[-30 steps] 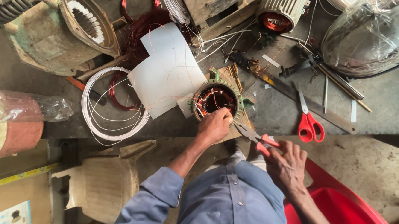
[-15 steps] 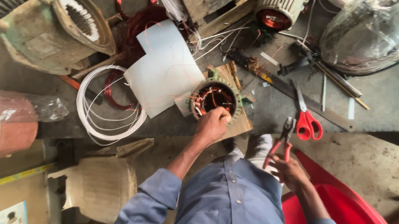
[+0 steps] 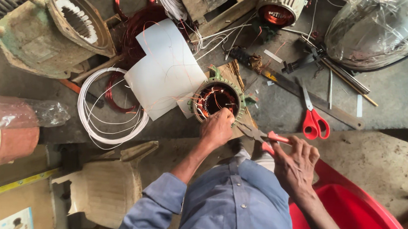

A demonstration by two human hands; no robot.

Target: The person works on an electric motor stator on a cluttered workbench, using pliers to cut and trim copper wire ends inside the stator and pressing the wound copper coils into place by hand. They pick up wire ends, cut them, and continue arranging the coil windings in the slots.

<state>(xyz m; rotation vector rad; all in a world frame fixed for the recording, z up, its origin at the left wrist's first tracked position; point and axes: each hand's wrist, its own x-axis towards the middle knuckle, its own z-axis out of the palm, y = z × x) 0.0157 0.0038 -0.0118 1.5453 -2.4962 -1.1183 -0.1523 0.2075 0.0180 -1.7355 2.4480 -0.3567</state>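
Note:
A small motor stator (image 3: 216, 98) with copper windings stands on a wooden block in the middle of the floor. My left hand (image 3: 217, 127) rests on its near rim, fingers curled over the edge. My right hand (image 3: 295, 160) grips red-handled pliers (image 3: 264, 136), whose jaws point left toward the stator's right side. Thin copper wires trail from the stator across a white sheet (image 3: 166, 70) lying to its left.
Red-handled scissors (image 3: 313, 119) lie to the right of the stator. A coil of white wire (image 3: 110, 109) and red copper coils (image 3: 141, 26) lie left. A large motor housing (image 3: 53, 25) sits top left, another wound stator (image 3: 279, 8) at top, a red tub (image 3: 358, 213) bottom right.
My right hand has swung the pliers from pointing up beside the scissors to lying level, with the jaws toward the stator. My left hand stays on the stator's rim.

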